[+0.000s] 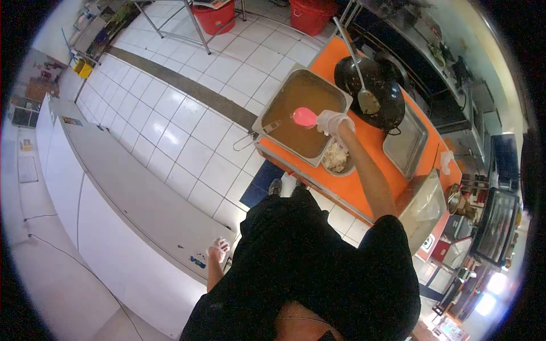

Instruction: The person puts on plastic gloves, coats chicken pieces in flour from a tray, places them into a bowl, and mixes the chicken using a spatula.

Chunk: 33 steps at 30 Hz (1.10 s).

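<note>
My right hand (335, 123), in a thin clear glove, is closed around the handle of a pink plastic scoop (305, 116). It holds the scoop over a deep rectangular metal pan (277, 92) of brown liquid. A strainer with a wire handle (245, 141) rests across the pan's near left corner. Just below my right hand, a small metal container (346, 169) holds pale, shredded-looking food (335, 156). My left hand (219, 248), also gloved, hangs low at my side beside a long white cabinet or freezer (142, 210). Its fingers are apart, with nothing visible in them.
A black wok (378, 108) with a long-handled metal ladle (358, 68) stands on the orange table (364, 184). Right of it lies a shallow metal tray (406, 142). Red tubs (215, 20) stand on the tiled floor (170, 136) beyond. A blue mat (259, 184) lies by my feet.
</note>
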Motion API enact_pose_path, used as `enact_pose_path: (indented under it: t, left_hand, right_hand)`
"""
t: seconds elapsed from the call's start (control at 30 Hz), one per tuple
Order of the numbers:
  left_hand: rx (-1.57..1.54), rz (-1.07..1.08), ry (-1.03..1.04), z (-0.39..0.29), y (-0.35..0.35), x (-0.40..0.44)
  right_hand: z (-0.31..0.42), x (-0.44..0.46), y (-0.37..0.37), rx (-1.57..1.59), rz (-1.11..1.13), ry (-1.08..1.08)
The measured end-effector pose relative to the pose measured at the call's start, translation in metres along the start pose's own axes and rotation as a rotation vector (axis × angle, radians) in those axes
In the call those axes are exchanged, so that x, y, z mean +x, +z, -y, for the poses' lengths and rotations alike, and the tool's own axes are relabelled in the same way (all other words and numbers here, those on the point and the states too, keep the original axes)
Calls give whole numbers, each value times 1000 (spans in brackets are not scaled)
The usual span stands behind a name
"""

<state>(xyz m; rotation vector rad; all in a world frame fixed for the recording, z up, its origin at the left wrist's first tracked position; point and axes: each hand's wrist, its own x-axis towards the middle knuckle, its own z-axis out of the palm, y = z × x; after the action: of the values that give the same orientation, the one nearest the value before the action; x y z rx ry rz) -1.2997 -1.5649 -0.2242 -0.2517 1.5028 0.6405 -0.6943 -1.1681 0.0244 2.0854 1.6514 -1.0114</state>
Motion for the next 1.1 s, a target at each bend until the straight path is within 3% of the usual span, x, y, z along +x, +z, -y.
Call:
enact_pose_path:
  t: [0.1, 0.27, 0.4, 0.43, 0.53, 0.6, 0.67, 0.73, 0.87, 1.07, 1.1]
  left_hand:
    - [250, 55, 147, 9, 16, 11]
    - [144, 179, 130, -25, 43, 31]
    - [207, 50, 112, -71, 86, 21]
    - [254, 10, 130, -80, 91, 22]
    - [340, 30, 165, -86, 81, 33]
    - [368, 10, 153, -89, 95, 6]
    - [430, -29, 112, -85, 108, -12]
    - [483, -74, 74, -79, 108, -15]
    - [492, 86, 145, -49, 55, 37]
    - [566, 60, 142, -52, 74, 21]
    - [561, 87, 167, -55, 79, 16]
  right_hand:
    - [-20, 10, 3, 196, 176, 40]
    - [-33, -3, 13, 423, 42, -175]
    - [-51, -15, 23, 467, -64, -212]
    - [-65, -8, 28, 604, -88, -320]
    - [-53, -54, 18, 913, -60, -14]
    - [-63, -64, 17, 485, -167, -160]
    - [-73, -75, 18, 558, -189, -126]
    - [-89, -83, 20, 352, -47, -32]
    - [-125, -107, 51, 284, -127, -44]
    - [-198, -69, 142, 201, 72, 47]
    - [-197, -66, 162, 129, -108, 144]
